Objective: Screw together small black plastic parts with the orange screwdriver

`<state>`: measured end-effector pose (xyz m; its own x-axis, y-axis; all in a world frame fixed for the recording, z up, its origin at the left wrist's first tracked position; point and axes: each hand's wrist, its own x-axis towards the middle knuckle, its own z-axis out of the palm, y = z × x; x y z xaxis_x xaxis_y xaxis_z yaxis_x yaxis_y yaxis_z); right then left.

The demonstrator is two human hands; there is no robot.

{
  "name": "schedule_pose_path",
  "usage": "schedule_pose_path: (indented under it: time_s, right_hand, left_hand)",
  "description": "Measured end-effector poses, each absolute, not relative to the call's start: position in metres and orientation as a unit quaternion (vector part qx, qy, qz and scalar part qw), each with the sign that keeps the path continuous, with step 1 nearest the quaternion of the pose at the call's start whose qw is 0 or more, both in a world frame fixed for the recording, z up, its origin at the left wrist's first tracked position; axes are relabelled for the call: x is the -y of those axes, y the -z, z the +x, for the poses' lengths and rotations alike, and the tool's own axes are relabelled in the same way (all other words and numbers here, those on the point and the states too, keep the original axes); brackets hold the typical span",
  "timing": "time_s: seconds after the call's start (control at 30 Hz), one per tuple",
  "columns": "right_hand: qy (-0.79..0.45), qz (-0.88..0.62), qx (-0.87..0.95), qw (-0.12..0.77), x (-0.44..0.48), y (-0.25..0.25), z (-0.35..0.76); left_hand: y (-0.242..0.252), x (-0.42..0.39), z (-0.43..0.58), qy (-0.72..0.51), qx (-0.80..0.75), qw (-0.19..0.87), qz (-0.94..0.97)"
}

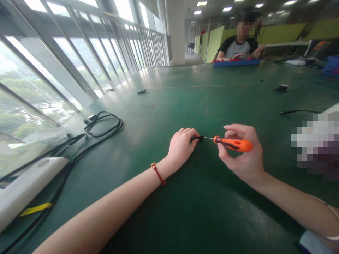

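Note:
My right hand grips a small screwdriver with an orange handle, held level just above the green table. Its thin shaft points left into a small black part. My left hand rests on the table with fingers curled, pinching that black part. A red string bracelet circles my left wrist.
A black cable loops at the left near a white device by the windows. Small black pieces lie farther out, another at right. A person sits at the far side behind a blue tray with red pieces.

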<state>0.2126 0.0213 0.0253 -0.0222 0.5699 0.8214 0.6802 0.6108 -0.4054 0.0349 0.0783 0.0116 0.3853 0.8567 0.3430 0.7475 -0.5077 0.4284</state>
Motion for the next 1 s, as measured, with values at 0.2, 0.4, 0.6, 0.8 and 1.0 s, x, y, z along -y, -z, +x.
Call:
schedule_pose_path:
  time_s: [0.2, 0.4, 0.6, 0.8, 1.0]
  right_hand:
    - [0.057, -0.418, 0.756, 0.500, -0.0193, -0.0290, 0.2116]
    - [0.058, -0.434, 0.711, 0.551, -0.0214, -0.0252, 0.2118]
    - [0.049, -0.432, 0.751, 0.497, -0.0190, -0.0295, 0.2108]
    - [0.043, -0.439, 0.710, 0.550, -0.0212, -0.0255, 0.2114]
    - [0.044, -0.414, 0.759, 0.501, -0.0198, -0.0277, 0.2115]
  left_hand:
    - [-0.0113, -0.0785, 0.0351, -0.265, -0.486, 0.104, 0.826]
    - [-0.0114, -0.0777, 0.0353, -0.265, -0.487, 0.104, 0.825]
    - [-0.0125, -0.0779, 0.0351, -0.266, -0.486, 0.103, 0.826]
    - [-0.0123, -0.0781, 0.0353, -0.266, -0.486, 0.105, 0.826]
    - [-0.0108, -0.0779, 0.0354, -0.270, -0.483, 0.098, 0.827]
